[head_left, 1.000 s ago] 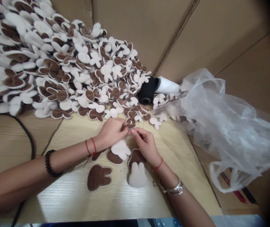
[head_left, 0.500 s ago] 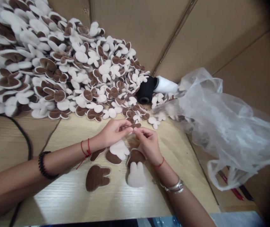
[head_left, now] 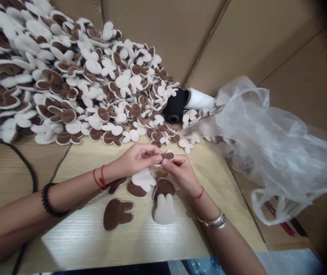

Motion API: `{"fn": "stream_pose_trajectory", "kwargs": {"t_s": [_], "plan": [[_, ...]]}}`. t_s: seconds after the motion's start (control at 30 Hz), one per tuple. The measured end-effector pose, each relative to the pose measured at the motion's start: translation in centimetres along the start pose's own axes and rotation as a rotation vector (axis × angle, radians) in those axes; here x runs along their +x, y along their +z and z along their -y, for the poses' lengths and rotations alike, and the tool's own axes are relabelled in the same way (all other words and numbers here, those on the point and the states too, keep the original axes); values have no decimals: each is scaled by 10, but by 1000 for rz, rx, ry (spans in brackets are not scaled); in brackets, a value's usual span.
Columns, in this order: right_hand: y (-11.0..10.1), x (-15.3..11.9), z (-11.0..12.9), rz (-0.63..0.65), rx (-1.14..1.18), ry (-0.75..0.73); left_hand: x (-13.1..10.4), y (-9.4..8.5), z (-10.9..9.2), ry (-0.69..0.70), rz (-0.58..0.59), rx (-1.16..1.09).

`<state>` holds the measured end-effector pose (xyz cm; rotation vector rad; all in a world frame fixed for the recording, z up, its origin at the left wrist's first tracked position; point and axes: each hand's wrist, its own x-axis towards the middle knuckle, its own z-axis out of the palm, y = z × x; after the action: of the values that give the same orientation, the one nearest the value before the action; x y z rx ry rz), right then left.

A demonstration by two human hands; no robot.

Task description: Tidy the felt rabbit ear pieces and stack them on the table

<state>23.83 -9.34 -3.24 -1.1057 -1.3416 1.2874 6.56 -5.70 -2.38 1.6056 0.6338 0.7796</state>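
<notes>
Between my two hands is a small brown-and-white fabric bunny piece (head_left: pixel 168 156), held over the table. My left hand (head_left: pixel 143 156) pinches its left side with thumb and fingers. Its right side is gripped by the closed fingers of my right hand (head_left: pixel 182 173). Below the hands lie a brown bunny-shaped piece (head_left: pixel 117 214), a white bunny piece (head_left: pixel 165 210) overlapping a brown one (head_left: pixel 165 187), and another white piece (head_left: pixel 144 178) on top of a brown one (head_left: pixel 136 189). One more brown piece (head_left: pixel 117 186) is partly covered by my left wrist.
A big heap of brown and white bunny pieces (head_left: pixel 74 84) fills the back left. Black (head_left: pixel 175 107) and white (head_left: pixel 200 99) thread spools stand behind. A clear plastic bag (head_left: pixel 278 141) sprawls at right, over red-handled scissors-like tools (head_left: pixel 285 226). A black cable (head_left: pixel 27 164) runs down the left.
The held piece has turned so that more of its brown face shows. Both hands stay together, with the right wrist shifted slightly to the right.
</notes>
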Motion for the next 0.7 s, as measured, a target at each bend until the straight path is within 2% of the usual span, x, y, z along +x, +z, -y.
{"fn": "stream_pose_trajectory", "kwargs": {"t_s": [0.2, 0.37, 0.43, 0.5, 0.57, 0.6, 0.63, 0.7], "plan": [[2, -1, 0, 34, -172, -30, -1, 5, 5, -63, -106, 92], [3, -1, 5, 147, -377, -147, 5, -3, 5, -164, -138, -194], [-2, 1, 6, 179, -434, -170, 7, -7, 0, -194, -81, -320], [-8, 5, 5, 185, -442, -150, 6, -9, -5, -221, 73, -328], [-14, 8, 5, 188, -427, -123, 3, -8, -9, -207, 251, -163], [-17, 9, 5, 180, -422, -118, 1, -7, -10, -167, 299, -15], [-18, 10, 7, 161, -428, -123, 0, -5, -11, -111, 307, 161], [-16, 7, 13, 117, -494, -169, -1, -1, -8, 15, 213, 502]]}}
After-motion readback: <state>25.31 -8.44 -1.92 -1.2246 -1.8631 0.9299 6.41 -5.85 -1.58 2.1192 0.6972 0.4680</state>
